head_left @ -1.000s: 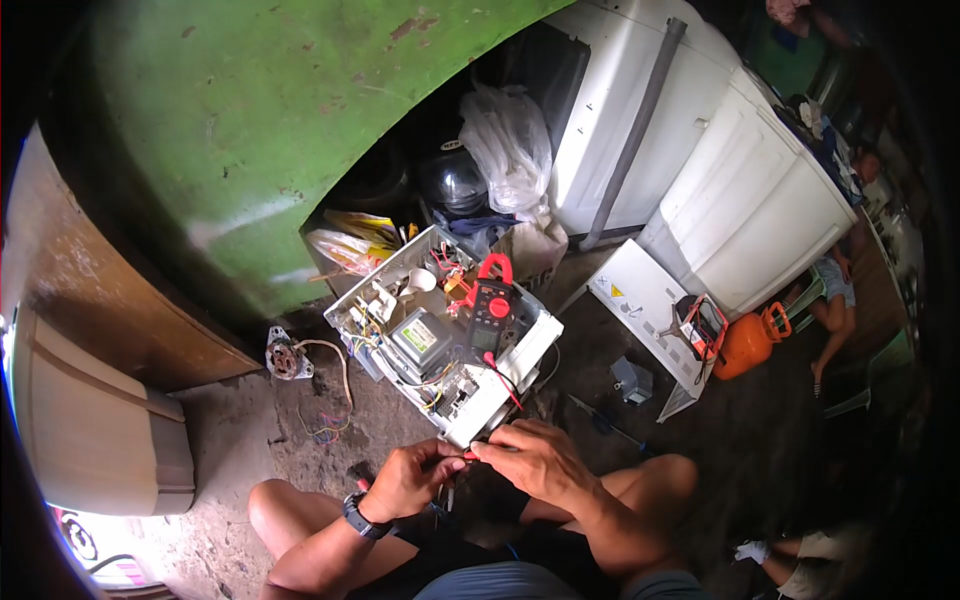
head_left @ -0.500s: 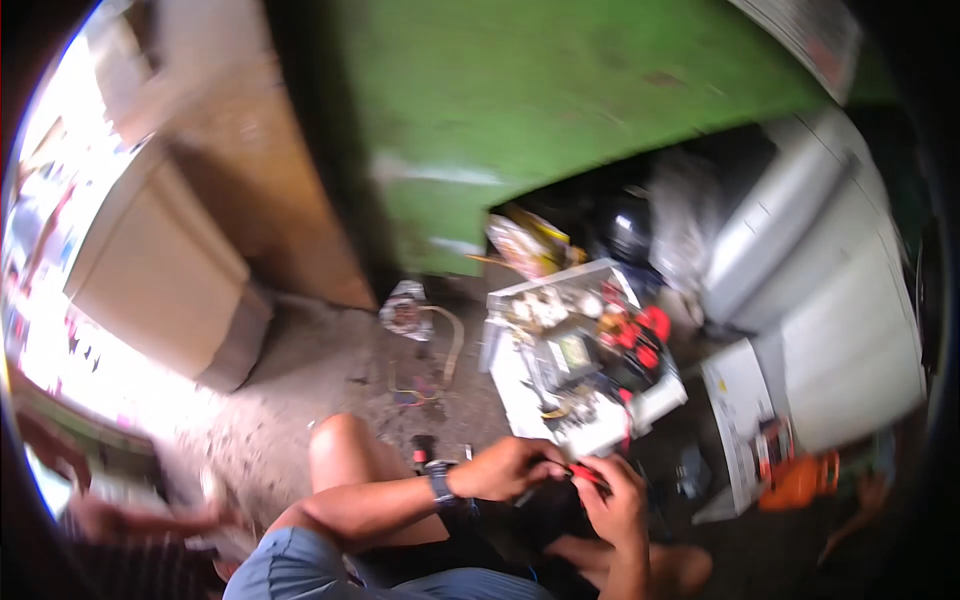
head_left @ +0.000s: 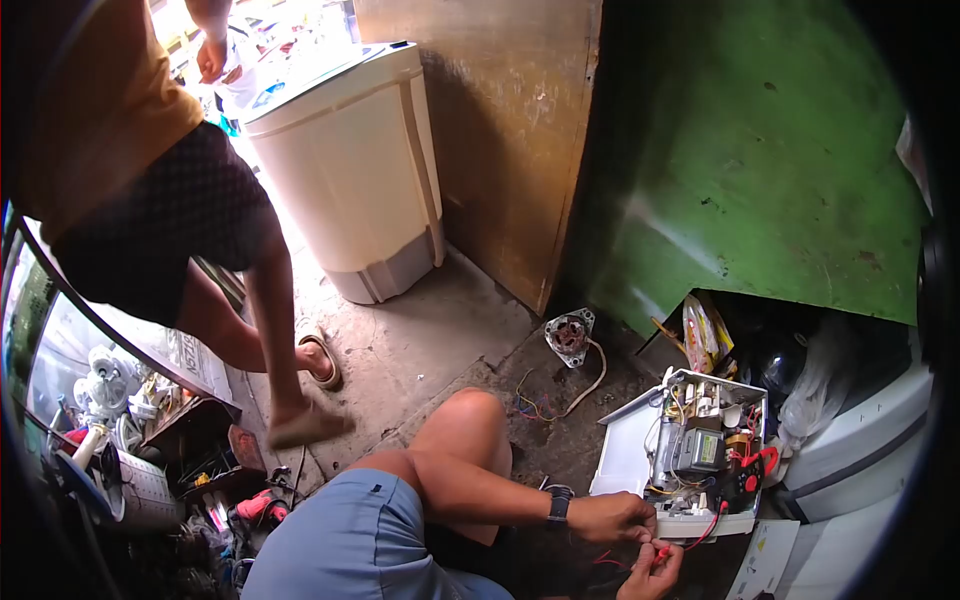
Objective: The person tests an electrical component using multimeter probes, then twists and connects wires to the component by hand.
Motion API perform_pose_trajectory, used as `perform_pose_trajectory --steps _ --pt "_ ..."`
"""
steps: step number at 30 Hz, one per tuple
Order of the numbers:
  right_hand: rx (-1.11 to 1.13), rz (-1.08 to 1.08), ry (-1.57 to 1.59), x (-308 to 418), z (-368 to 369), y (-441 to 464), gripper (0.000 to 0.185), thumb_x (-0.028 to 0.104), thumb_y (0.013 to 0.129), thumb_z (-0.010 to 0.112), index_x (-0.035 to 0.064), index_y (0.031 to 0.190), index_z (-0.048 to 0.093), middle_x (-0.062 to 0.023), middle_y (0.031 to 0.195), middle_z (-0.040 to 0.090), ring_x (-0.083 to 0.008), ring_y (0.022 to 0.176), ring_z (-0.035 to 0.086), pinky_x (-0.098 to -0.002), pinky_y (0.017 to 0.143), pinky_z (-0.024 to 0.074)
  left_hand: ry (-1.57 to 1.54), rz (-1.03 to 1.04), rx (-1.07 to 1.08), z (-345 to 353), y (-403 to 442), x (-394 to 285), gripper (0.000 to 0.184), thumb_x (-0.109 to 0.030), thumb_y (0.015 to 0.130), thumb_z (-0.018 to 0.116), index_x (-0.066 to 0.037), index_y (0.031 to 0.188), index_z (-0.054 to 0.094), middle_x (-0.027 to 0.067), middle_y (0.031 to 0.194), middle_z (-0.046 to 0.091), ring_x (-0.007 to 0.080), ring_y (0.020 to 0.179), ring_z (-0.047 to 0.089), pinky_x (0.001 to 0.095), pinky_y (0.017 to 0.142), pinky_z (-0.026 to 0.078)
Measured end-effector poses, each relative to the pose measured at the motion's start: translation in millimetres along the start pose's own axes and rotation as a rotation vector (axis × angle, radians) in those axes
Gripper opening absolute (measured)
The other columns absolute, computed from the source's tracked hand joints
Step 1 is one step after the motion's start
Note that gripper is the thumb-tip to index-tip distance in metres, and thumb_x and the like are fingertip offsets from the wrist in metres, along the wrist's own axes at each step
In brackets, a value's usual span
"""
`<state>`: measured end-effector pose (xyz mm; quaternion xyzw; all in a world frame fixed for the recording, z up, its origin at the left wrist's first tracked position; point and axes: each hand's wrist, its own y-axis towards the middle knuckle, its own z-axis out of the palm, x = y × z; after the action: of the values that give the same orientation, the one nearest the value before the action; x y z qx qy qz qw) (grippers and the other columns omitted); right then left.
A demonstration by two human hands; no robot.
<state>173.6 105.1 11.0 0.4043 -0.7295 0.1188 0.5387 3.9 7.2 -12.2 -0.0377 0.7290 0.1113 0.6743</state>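
Observation:
My left hand (head_left: pixel 612 517), with a watch on its wrist, is closed in a pinch beside the front edge of an opened white appliance (head_left: pixel 622 448). Just below it, my right hand (head_left: pixel 652 574) pinches a red probe (head_left: pixel 661 553). What the left fingertips hold is too small to tell. The appliance shows a transformer (head_left: pixel 698 449), wires and a circuit board. A red and black clamp meter (head_left: pixel 748 483) lies on its right side, and a red lead (head_left: pixel 716 521) hangs over the front edge.
A person (head_left: pixel 150 170) is walking at the left, near a beige washing machine (head_left: pixel 350 170). A motor (head_left: pixel 569 337) with a cord lies on the floor. Tools and parts, including a pink-red power tool (head_left: pixel 262 507), crowd the lower left. A green panel (head_left: pixel 760 180) stands behind the appliance.
The view has swung left, so the appliance now appears at the lower right. The walking person and the cluttered tools have come into view. Both hands stay close together near the appliance's front edge.

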Motion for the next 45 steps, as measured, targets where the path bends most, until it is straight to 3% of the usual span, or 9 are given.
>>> perform_pose_trajectory --steps 7,10,16,18,21,24,37,40,45 --pt "-0.016 0.191 0.115 -1 2 -3 0.021 0.017 0.098 0.069 -0.0016 0.104 0.061 -0.0038 0.087 0.060 -0.0121 0.071 0.056 -0.0265 0.065 0.0493 -0.086 0.030 -0.032 2 0 -2 0.023 -0.024 0.101 0.064 -0.002 0.107 0.065 0.0092 0.090 0.068 0.0176 0.084 0.063 0.0346 0.077 0.051" --pt "-0.024 0.000 -0.047 -3 2 -4 0.024 0.018 0.098 0.070 -0.0017 0.105 0.060 -0.0041 0.088 0.060 -0.0140 0.074 0.056 -0.0289 0.067 0.0502 -0.159 -0.079 0.002 2 0 -7 0.024 -0.024 0.101 0.063 -0.001 0.107 0.065 0.0077 0.090 0.068 0.0153 0.086 0.062 0.0331 0.080 0.050" --pt "-0.056 -0.063 -0.118 22 5 1 0.017 0.015 0.099 0.064 -0.0013 0.105 0.059 -0.0032 0.085 0.058 -0.0127 0.072 0.054 -0.0276 0.067 0.0481 -0.097 0.204 -0.102 16 7 13 0.025 -0.024 0.101 0.064 0.000 0.108 0.064 0.0031 0.091 0.068 0.0118 0.086 0.062 0.0304 0.078 0.052" --pt "-0.072 0.166 0.186 37 6 3 0.013 0.014 0.100 0.060 0.0005 0.102 0.059 -0.0012 0.080 0.054 -0.0091 0.066 0.048 -0.0241 0.061 0.0404 -0.378 0.031 -0.094 14 5 -1 0.024 -0.023 0.101 0.065 0.000 0.110 0.064 0.0010 0.090 0.066 0.0100 0.083 0.062 0.0272 0.075 0.053" --pt "-0.049 0.192 0.322 35 4 4 0.011 0.013 0.101 0.057 0.0021 0.101 0.058 0.0011 0.076 0.050 -0.0067 0.062 0.041 -0.0225 0.057 0.0322 -0.515 -0.150 0.009 6 2 -14 0.024 -0.023 0.102 0.064 0.000 0.111 0.063 0.0002 0.089 0.065 0.0078 0.079 0.060 0.0246 0.072 0.052" --pt "-0.085 0.268 0.394 38 8 4 0.011 0.014 0.101 0.057 0.0030 0.102 0.057 0.0015 0.077 0.049 -0.0069 0.061 0.041 -0.0220 0.057 0.0315 -0.537 -0.084 -0.002 12 4 -7 0.023 -0.021 0.102 0.064 0.000 0.111 0.063 -0.0008 0.089 0.065 0.0061 0.076 0.057 0.0243 0.070 0.051" --pt "-0.111 0.336 0.602 37 17 9 0.008 0.011 0.103 0.056 0.0048 0.105 0.051 0.0001 0.078 0.050 -0.0060 0.058 0.041 -0.0206 0.053 0.0311 -0.482 0.048 -0.079 9 2 13 0.017 -0.018 0.101 0.064 -0.001 0.106 0.064 0.0012 0.097 0.066 0.0080 0.091 0.057 0.0267 0.083 0.049" --pt "-0.065 0.291 0.478 32 17 9 0.011 0.012 0.103 0.058 0.0074 0.100 0.049 -0.0001 0.077 0.050 -0.0062 0.057 0.042 -0.0210 0.053 0.0319 -0.228 0.089 -0.144 6 -4 3 0.021 -0.022 0.101 0.065 -0.002 0.105 0.064 0.0036 0.096 0.067 0.0106 0.093 0.058 0.0317 0.088 0.049" --pt "-0.062 0.271 0.494 21 21 7 0.012 0.011 0.100 0.061 0.0090 0.100 0.049 0.0002 0.077 0.049 -0.0068 0.058 0.042 -0.0218 0.054 0.0326 -0.243 0.103 -0.162 2 -6 -6 0.022 -0.023 0.101 0.065 -0.002 0.106 0.065 0.0006 0.093 0.066 0.0081 0.086 0.057 0.0281 0.078 0.050"
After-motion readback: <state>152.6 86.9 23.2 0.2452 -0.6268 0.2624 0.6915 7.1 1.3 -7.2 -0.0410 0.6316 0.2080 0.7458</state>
